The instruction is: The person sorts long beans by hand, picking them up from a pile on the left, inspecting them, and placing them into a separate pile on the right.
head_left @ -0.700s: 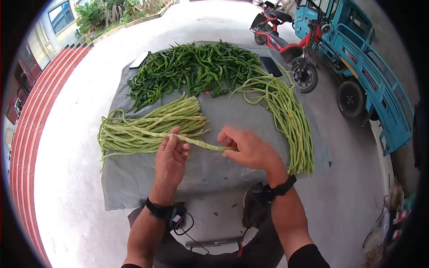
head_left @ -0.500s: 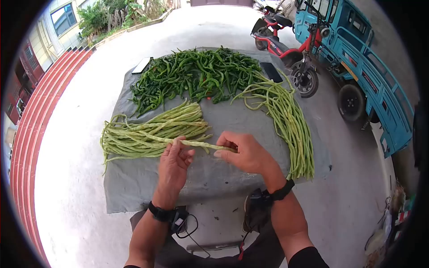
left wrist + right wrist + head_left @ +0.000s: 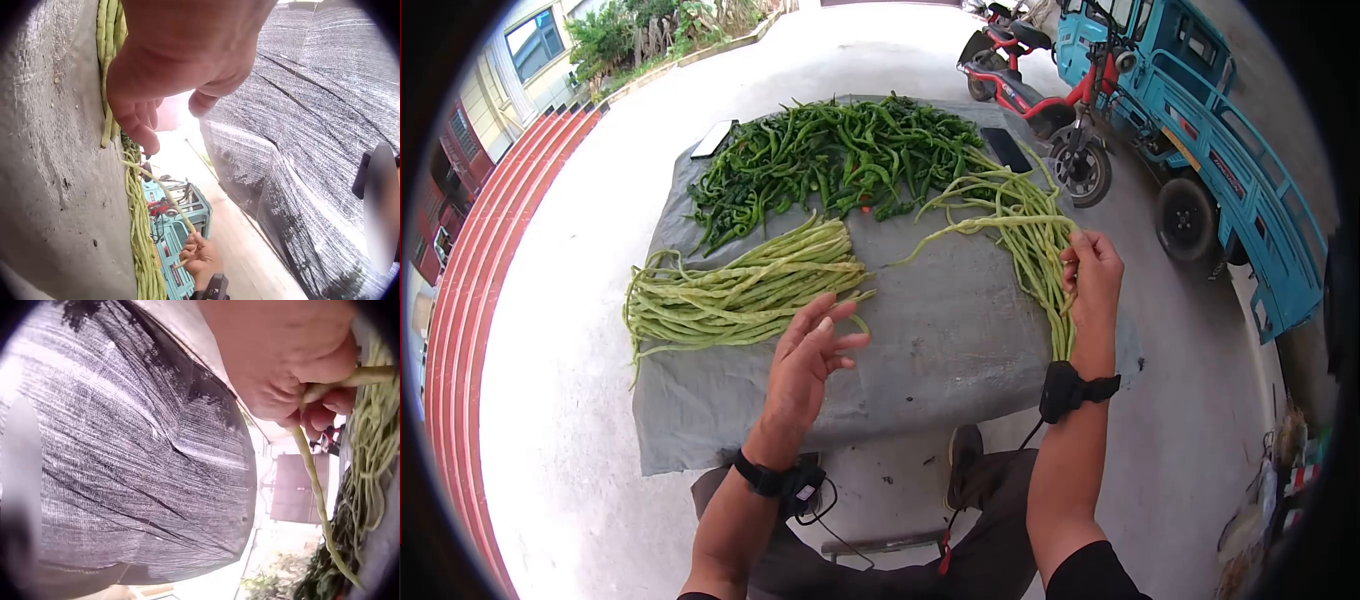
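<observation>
My right hand (image 3: 1097, 275) pinches a long green bean (image 3: 985, 223) over the right-hand pile of long beans (image 3: 1030, 250). The bean's thin end reaches left across the cloth; in the right wrist view the bean (image 3: 317, 487) bends out from between finger and thumb. My left hand (image 3: 803, 360) holds nothing, its fingers spread and loosely bent, beside the cut ends of the left bundle of long beans (image 3: 740, 290). From the left wrist camera, the left hand (image 3: 181, 56) looms large in front.
A grey cloth (image 3: 920, 390) covers the low table. Green chili peppers (image 3: 840, 165) are heaped at its far side, between a white-looking phone (image 3: 714, 139) and a dark phone (image 3: 1006, 150). Beyond stand a red electric bike (image 3: 1040, 100) and a blue cargo tricycle (image 3: 1240, 190).
The bean has left my left hand and moved right and away from me in my right hand, from between the piles to over the right pile. The left hand's fingers have opened.
</observation>
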`<state>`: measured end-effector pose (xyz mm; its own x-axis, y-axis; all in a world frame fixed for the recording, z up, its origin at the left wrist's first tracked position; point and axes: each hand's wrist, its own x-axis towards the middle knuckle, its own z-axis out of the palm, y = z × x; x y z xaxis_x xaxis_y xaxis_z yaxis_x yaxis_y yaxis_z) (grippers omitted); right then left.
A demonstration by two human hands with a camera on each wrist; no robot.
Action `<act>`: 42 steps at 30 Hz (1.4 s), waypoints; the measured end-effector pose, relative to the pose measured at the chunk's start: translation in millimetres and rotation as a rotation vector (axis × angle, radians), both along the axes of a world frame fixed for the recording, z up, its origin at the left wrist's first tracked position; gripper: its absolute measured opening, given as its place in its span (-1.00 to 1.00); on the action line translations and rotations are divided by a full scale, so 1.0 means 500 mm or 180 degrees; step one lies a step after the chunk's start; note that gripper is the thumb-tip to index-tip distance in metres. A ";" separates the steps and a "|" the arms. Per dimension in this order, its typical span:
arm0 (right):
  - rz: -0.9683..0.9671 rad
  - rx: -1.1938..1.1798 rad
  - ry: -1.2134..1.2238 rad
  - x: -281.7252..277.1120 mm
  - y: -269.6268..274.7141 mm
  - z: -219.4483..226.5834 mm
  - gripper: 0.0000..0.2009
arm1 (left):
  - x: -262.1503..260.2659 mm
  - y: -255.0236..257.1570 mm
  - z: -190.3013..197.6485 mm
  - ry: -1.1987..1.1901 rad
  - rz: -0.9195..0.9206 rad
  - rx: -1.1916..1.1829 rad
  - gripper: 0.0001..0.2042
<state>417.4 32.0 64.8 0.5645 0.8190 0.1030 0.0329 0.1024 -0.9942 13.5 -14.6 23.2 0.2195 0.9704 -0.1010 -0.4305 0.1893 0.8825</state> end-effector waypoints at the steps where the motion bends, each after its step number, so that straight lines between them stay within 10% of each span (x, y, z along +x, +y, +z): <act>1: -0.0159 -0.0541 -0.0746 0.040 -0.012 -0.012 -0.81 | 0.001 -0.001 0.000 0.0115 -0.0093 0.0010 -0.48; 5: -0.0573 -0.1496 -0.2607 0.145 -0.030 -0.083 -0.74 | 0.011 -0.009 0.003 0.0485 -0.0430 -0.0081 -0.49; 11: -0.0126 -0.1939 -0.3060 0.124 -0.071 -0.034 -0.76 | 0.021 -0.012 -0.005 0.0684 -0.0625 -0.0073 -0.56; 26: 0.0950 -0.2030 -0.1967 0.127 -0.098 -0.018 -0.75 | 0.031 -0.013 -0.013 0.1006 -0.0727 -0.0067 -0.69; 42: 0.0748 -0.1259 -0.3182 0.066 -0.065 -0.040 -0.79 | 0.024 -0.010 -0.023 0.0952 -0.0860 -0.0073 -0.73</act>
